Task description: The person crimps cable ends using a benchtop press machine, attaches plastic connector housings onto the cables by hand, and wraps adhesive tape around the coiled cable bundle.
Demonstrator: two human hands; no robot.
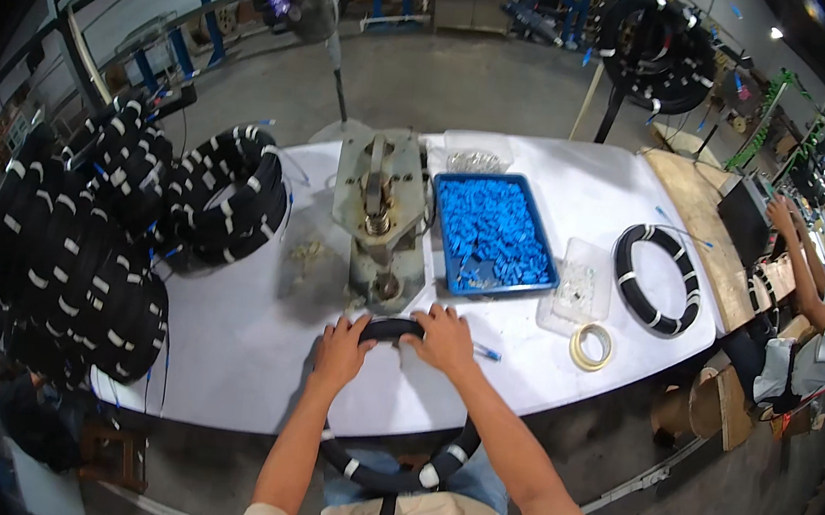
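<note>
Grip: left hand [341,349] and right hand [444,339] both rest palm-down on the top arc of a black cable coil [396,477], fingers curled over it. The coil hangs from the near edge of the white table [251,361] into the person's lap.

Risk, judged: with most of the loop off the edge, its weight could drag it floorward if either hold slackens. The blue-tipped end [488,352] beside the right hand may snag.

Just beyond the hands: a grey hand press [381,219]. Right of it: a blue tray of blue connectors [492,231], a clear tray [580,290], a tape roll [591,346] and a taped coil [657,278]. Far left: stacked coils [82,243].

Hard to make out: the fingertips hide the cable beneath them. The coil's lower bands are partly cut off by the forearms. A co-worker [817,330] sits at the right rim.
</note>
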